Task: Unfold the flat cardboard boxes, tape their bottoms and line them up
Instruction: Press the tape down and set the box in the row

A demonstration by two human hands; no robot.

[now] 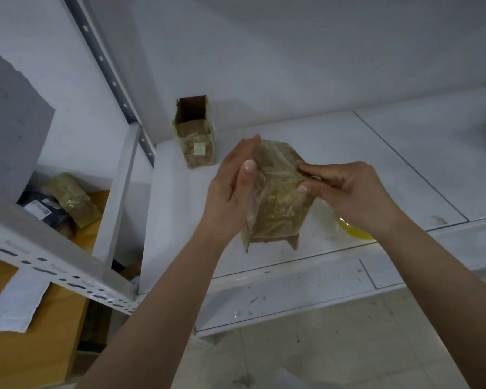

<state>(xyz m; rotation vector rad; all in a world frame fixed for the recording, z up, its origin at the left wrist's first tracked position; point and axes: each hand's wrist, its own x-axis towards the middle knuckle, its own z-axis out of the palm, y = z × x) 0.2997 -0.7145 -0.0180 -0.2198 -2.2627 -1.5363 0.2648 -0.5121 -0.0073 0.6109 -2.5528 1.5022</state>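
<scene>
left hand (232,192) flat against taped box (275,197), right hand (345,186) pinching it, second box (195,133) behind

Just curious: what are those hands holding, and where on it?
A tape-covered cardboard box. The left hand presses flat against its left side; the right hand pinches its upper right edge.
</scene>
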